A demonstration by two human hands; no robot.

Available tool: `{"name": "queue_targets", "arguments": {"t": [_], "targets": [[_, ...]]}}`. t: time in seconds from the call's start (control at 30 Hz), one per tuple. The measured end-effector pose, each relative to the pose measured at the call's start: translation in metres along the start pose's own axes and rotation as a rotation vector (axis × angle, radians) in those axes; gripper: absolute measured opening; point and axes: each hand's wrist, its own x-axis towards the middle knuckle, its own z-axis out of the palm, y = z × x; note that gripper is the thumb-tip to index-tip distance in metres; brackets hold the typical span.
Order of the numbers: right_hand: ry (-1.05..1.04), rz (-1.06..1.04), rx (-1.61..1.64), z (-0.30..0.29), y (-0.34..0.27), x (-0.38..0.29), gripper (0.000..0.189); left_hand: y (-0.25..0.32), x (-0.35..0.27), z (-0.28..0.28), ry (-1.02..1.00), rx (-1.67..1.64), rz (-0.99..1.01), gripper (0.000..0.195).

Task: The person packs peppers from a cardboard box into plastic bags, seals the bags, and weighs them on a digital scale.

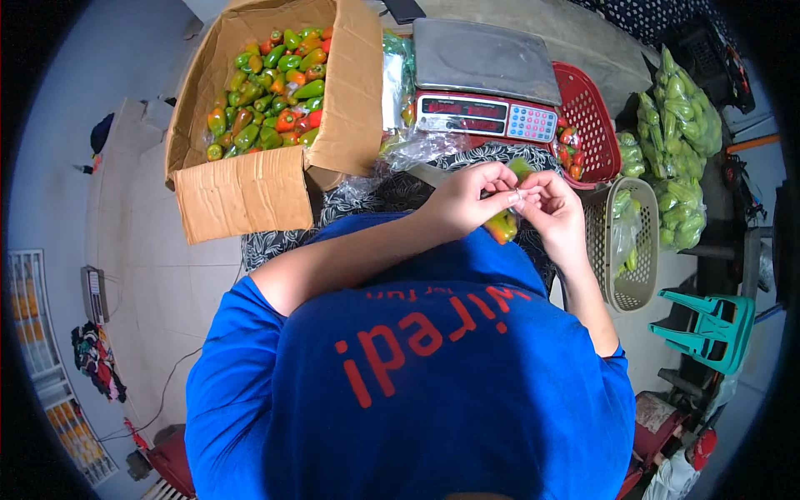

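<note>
My left hand (469, 199) and my right hand (555, 209) meet in front of my chest. Their thumbs and fingers pinch the gathered neck of a small clear plastic bag (502, 227). Green and orange peppers show through the bag, which hangs below my fingers; my hands cover part of it. Just beyond is a digital weighing scale (487, 62) with a grey metal platform and a red front bearing displays and a keypad. To the left, an open cardboard box (350, 87) holds many loose green, orange and red peppers (269, 94).
Clear plastic bags (425, 149) lie between the box and the scale. At the right stand a red perforated basket (597, 119) with bagged peppers and a beige basket (647, 244) with bagged green vegetables. Larger bags of green vegetables (678, 119) and a teal plastic stool (719, 328) are farther right.
</note>
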Motion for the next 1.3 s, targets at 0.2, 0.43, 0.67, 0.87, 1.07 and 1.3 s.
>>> {"name": "queue_targets", "arguments": {"t": [0.2,0.43,0.67,0.87,1.07,1.3], "targets": [[0.056,0.026,0.432,-0.003,0.024,0.004,0.015,-0.011,-0.003,-0.005,-0.101,0.089,-0.086,0.023],[-0.057,0.032,0.162,-0.005,0.017,0.013,0.014,0.015,-0.003,-0.005,0.113,0.518,0.211,0.020],[-0.155,-0.110,-0.086,0.004,0.019,0.023,0.029,0.023,0.009,-0.031,0.036,1.228,0.498,0.012],[-0.123,-0.475,-0.780,0.022,0.018,0.025,0.020,0.028,-0.013,-0.042,-0.158,1.117,0.278,0.014],[-0.141,-0.659,-0.773,0.022,0.010,0.033,0.016,0.055,-0.033,-0.046,-0.104,0.852,0.238,0.020],[-0.157,-0.701,-0.783,0.021,0.008,0.028,0.015,0.053,-0.048,-0.051,-0.080,0.666,0.230,0.023]]}}
